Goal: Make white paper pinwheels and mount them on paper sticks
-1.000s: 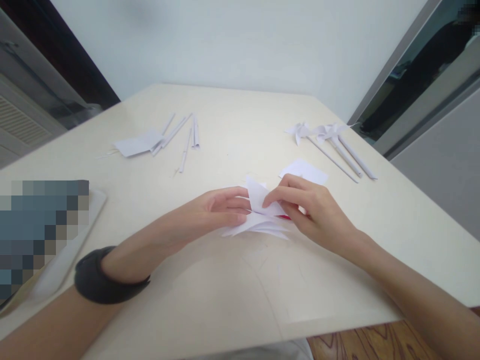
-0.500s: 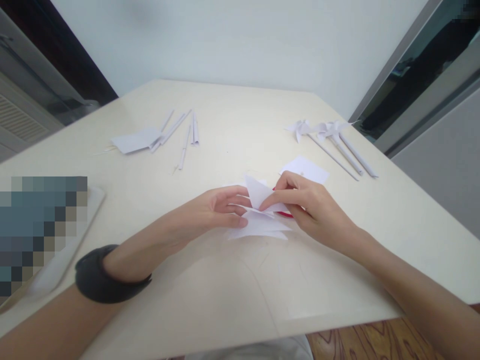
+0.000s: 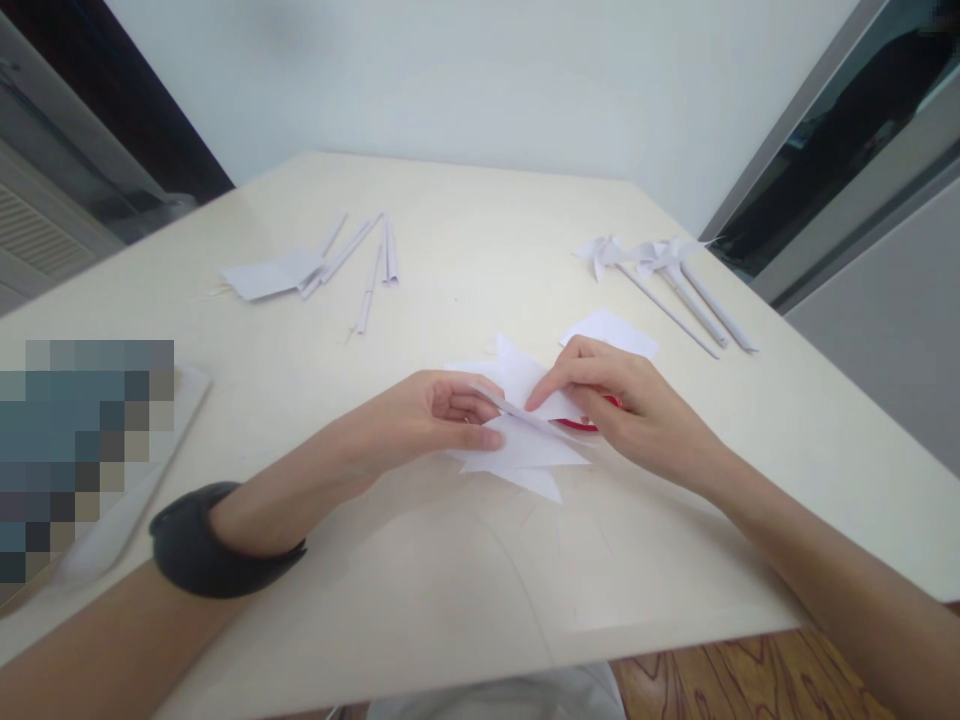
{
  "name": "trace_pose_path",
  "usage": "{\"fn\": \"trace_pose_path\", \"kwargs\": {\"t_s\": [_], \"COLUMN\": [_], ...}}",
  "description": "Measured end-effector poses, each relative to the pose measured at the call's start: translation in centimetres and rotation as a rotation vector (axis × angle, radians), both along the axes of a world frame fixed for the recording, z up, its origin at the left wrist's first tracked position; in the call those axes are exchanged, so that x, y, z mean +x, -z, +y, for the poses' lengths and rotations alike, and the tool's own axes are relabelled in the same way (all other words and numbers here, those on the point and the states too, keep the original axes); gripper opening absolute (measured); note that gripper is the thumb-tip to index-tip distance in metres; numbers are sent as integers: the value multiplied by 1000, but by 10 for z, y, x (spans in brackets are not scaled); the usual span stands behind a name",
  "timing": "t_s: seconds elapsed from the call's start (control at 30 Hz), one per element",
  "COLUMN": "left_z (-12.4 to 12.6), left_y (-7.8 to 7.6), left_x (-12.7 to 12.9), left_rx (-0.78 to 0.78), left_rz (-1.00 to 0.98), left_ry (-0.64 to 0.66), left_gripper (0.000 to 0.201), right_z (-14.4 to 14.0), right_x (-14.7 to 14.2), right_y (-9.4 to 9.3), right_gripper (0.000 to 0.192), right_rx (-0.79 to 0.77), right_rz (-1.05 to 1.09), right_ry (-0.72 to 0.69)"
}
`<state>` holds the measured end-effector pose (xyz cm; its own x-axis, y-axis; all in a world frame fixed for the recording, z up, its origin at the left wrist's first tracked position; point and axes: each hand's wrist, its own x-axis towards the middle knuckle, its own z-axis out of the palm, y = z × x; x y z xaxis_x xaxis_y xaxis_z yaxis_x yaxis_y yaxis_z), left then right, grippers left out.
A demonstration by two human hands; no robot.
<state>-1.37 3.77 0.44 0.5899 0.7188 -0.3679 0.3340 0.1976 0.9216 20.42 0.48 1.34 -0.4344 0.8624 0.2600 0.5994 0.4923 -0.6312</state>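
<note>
A white paper with pointed, cut flaps (image 3: 536, 450) is held just above the table between my hands. My left hand (image 3: 457, 415) grips its left side, the thumb in front and the fingers behind. At the paper's middle, my right hand (image 3: 600, 385) presses with its index finger while the other fingers curl in. Red scissor-like handles (image 3: 581, 426) show partly beneath my right hand; the rest of that object is hidden. A flat white paper square (image 3: 611, 333) lies just beyond my right hand.
Finished paper pinwheels (image 3: 660, 258) with rolled sticks lie at the right back. Several rolled paper tubes (image 3: 367, 285) and a folded paper (image 3: 274, 275) rest at the left back. A white tray-like object (image 3: 187, 390) is at the left edge.
The upright flap has leaned back and flattened, and the paper's points have spread, one now pointing down toward me. My right index finger has moved slightly right and up.
</note>
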Motion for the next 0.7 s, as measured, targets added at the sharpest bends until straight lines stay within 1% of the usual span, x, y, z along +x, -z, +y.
{"fn": "trace_pose_path", "kwargs": {"t_s": [0.1, 0.2, 0.23, 0.3, 0.4, 0.47, 0.57, 0.63, 0.7], "left_z": [-1, -3, -3, -3, -2, -1, -1, -1, -1], "left_y": [-1, -2, -2, -2, -2, -2, -2, -1, 0], "left_x": [2, 4, 4, 4, 3, 3, 2, 1, 0], "left_rx": [13, 5, 4, 9, 33, 70, 114, 107, 75], "left_rz": [0, 0, -3, -8, 0, 16, 42, 27, -31], "left_ry": [-20, -56, -64, -81, -67, -55, -71, -75, -63], "left_gripper": [17, 19, 19, 21, 23, 26, 25, 24, 22], "right_z": [-3, -6, -7, -7, -6, -4, -2, -1, 0], "right_x": [-1, -2, -3, -5, -6, -5, -2, 1, 3], "right_y": [-2, -4, -4, -3, 0, 1, 1, -1, -2], "right_gripper": [32, 17, 15, 16, 14, 17, 19, 17, 14], "right_rx": [29, 0, -10, -2, 88, 151, 181, 193, 211], "right_rz": [-29, -32, -33, -30, -30, -38, -41, -30, -8], "right_ry": [-38, -62, -62, -50, -20, -7, -4, 3, 7]}}
